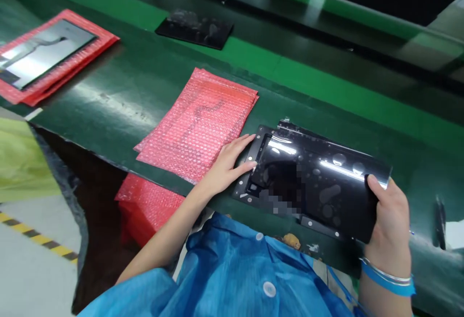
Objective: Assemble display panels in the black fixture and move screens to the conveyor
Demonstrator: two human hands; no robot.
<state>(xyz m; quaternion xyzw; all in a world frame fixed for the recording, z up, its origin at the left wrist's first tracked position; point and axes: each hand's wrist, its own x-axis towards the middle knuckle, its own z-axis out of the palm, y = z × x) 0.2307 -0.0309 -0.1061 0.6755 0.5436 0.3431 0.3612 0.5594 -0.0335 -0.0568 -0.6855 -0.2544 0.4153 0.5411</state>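
Note:
A glossy black display panel with bubble-like marks on its film lies over a black frame with round silvery dots along its rim. My right hand grips the panel at its right end, thumb on top and the other fingers hidden beneath. At the frame's left edge, my left hand rests with fingers stretched out and thumb apart, the tips touching the rim. Just left of it lie red bubble-wrap pouches, stacked, with a dark ribbon-like shape showing through.
A silvery panel sits on red bubble wrap at the far left. Another dark panel lies at the back of the green bench. More red wrap is below the front edge. A dark slim object lies at right.

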